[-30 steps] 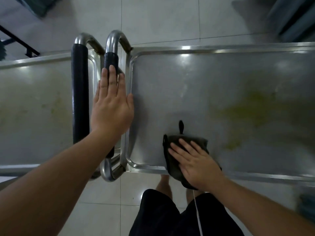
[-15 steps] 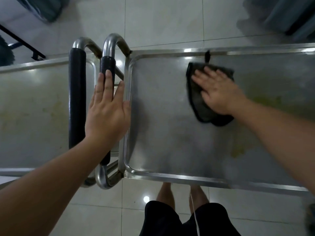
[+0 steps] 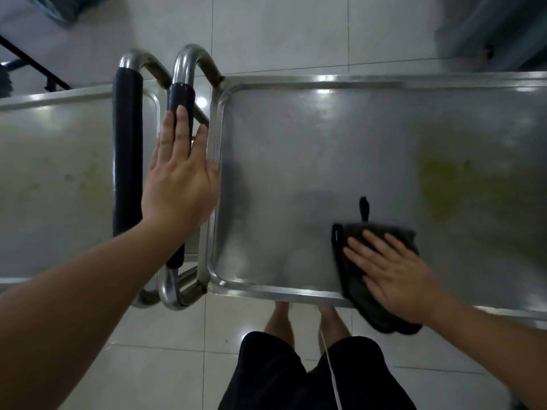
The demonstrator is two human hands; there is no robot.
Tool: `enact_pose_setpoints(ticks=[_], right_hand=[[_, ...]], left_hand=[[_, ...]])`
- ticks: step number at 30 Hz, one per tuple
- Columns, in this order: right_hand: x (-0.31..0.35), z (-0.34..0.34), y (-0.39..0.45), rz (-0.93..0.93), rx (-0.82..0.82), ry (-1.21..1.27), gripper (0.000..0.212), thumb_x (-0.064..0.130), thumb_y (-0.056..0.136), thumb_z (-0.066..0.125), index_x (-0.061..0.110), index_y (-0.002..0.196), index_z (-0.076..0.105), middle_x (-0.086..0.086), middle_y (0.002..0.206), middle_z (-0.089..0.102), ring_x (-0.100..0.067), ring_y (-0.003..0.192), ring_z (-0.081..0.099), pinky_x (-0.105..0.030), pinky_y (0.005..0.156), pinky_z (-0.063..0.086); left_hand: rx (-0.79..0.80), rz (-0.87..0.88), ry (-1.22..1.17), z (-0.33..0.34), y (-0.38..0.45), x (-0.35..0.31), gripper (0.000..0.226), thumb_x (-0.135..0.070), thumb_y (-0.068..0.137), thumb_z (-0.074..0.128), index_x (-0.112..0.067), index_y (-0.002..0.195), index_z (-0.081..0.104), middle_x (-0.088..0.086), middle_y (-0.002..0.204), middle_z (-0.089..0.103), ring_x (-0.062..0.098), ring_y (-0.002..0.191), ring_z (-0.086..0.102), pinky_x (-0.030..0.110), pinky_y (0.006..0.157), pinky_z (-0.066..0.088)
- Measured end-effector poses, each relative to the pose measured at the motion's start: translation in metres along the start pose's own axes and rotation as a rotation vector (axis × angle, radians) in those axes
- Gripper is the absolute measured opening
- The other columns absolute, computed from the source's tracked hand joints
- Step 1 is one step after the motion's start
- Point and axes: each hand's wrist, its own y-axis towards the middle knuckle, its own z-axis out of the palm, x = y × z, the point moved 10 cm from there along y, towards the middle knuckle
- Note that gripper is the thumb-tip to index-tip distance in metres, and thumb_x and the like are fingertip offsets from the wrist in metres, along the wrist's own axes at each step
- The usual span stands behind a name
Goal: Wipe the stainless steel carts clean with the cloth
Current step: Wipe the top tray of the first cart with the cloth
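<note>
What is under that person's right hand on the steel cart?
A dark cloth lies under the right hand, pressed flat on the cart top. The steel directly beneath the cloth is covered, so its state cannot be seen.

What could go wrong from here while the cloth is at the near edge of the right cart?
1. The cloth already hangs over the cart's near rim; another pull toward the body by the right hand may drag it off.
2. The yellowish stain lies apart from the cloth and could be missed.
3. The left hand only lies flat on the handle, so the cart might roll.
</note>
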Motion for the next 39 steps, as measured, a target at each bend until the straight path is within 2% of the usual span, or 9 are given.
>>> enact_pose_setpoints(ticks=[3, 8, 14, 19, 22, 27, 33, 37, 39], right_hand=[[0.007, 0.012, -0.020, -0.031, 0.031, -0.003, 0.066, 0.040, 0.105, 0.040, 0.030, 0.167, 0.021, 0.009, 0.174, 0.017, -0.021, 0.160, 0.018, -0.047, 0.130, 0.013], [-0.038, -0.015, 0.025, -0.062, -0.003, 0.007, 0.063, 0.039, 0.102, 0.041, 0.030, 0.163, 0.033, 0.007, 0.171, 0.026, -0.021, 0.159, 0.022, -0.048, 0.129, 0.018], [-0.191, -0.073, 0.131, 0.170, 0.013, 0.059, 0.072, 0.045, 0.094, 0.029, 0.020, 0.162, 0.036, -0.007, 0.169, 0.032, -0.035, 0.156, 0.027, -0.056, 0.125, 0.018], [-0.258, -0.090, 0.166, 0.339, -0.013, 0.086, 0.075, 0.052, 0.095, 0.023, 0.028, 0.166, 0.024, 0.001, 0.173, 0.021, -0.031, 0.160, 0.014, -0.051, 0.127, 0.009], [-0.237, -0.083, 0.149, 0.321, -0.064, 0.071, 0.071, 0.050, 0.099, 0.024, 0.028, 0.166, 0.022, 0.003, 0.173, 0.021, -0.028, 0.160, 0.016, -0.050, 0.128, 0.009], [-0.154, -0.051, 0.060, 0.185, -0.105, 0.055, 0.065, 0.040, 0.100, 0.039, 0.022, 0.163, 0.033, -0.002, 0.168, 0.033, -0.031, 0.157, 0.028, -0.056, 0.125, 0.023], [-0.055, 0.020, -0.073, 0.112, -0.001, 0.043, 0.066, 0.042, 0.104, 0.039, 0.031, 0.167, 0.022, 0.008, 0.174, 0.020, -0.024, 0.159, 0.023, -0.055, 0.126, 0.024], [-0.050, 0.022, -0.070, 0.279, 0.026, 0.055, 0.063, 0.044, 0.108, 0.028, 0.030, 0.168, 0.016, 0.005, 0.173, 0.023, -0.023, 0.161, 0.018, -0.055, 0.127, 0.022], [-0.025, 0.017, -0.042, 0.418, -0.042, 0.094, 0.065, 0.041, 0.106, 0.034, 0.027, 0.167, 0.018, 0.001, 0.172, 0.028, -0.025, 0.161, 0.017, -0.055, 0.127, 0.020]], left_hand=[[0.002, 0.002, 0.005, -0.001, 0.000, 0.000, 0.063, -0.045, 0.113, 0.017, -0.017, 0.170, 0.020, 0.006, 0.179, -0.013, 0.017, 0.163, -0.020, 0.045, 0.130, -0.001], [-0.024, -0.016, -0.060, -0.004, -0.002, 0.004, 0.060, -0.043, 0.113, 0.023, -0.019, 0.167, 0.030, 0.004, 0.179, -0.007, 0.014, 0.163, -0.016, 0.046, 0.129, 0.006], [-0.043, -0.022, -0.060, -0.001, 0.000, 0.010, 0.054, -0.042, 0.114, 0.027, -0.025, 0.165, 0.033, 0.001, 0.180, -0.005, 0.010, 0.163, -0.015, 0.048, 0.128, 0.009], [-0.031, -0.051, -0.081, -0.001, 0.003, 0.013, 0.055, -0.042, 0.112, 0.026, -0.026, 0.164, 0.036, -0.003, 0.180, -0.004, 0.008, 0.163, -0.013, 0.047, 0.129, 0.008], [-0.028, -0.067, -0.094, -0.003, 0.003, 0.014, 0.055, -0.043, 0.113, 0.025, -0.026, 0.163, 0.037, -0.004, 0.180, -0.004, 0.006, 0.162, -0.013, 0.045, 0.127, 0.007], [-0.027, -0.051, -0.105, -0.001, 0.003, 0.011, 0.055, -0.046, 0.114, 0.022, -0.026, 0.164, 0.035, -0.006, 0.179, -0.007, 0.007, 0.162, -0.014, 0.051, 0.128, 0.011], [-0.013, -0.049, -0.102, 0.001, 0.004, 0.011, 0.056, -0.043, 0.114, 0.021, -0.023, 0.165, 0.031, -0.005, 0.179, -0.009, 0.007, 0.162, -0.016, 0.051, 0.128, 0.012], [-0.001, -0.055, -0.117, 0.002, 0.005, 0.013, 0.060, -0.045, 0.113, 0.021, -0.023, 0.169, 0.023, -0.007, 0.179, -0.011, 0.005, 0.161, -0.019, 0.047, 0.128, 0.008], [0.004, -0.044, -0.128, 0.003, 0.005, 0.013, 0.064, -0.049, 0.113, 0.017, -0.021, 0.171, 0.017, -0.006, 0.179, -0.012, 0.004, 0.160, -0.020, 0.045, 0.130, 0.004]])
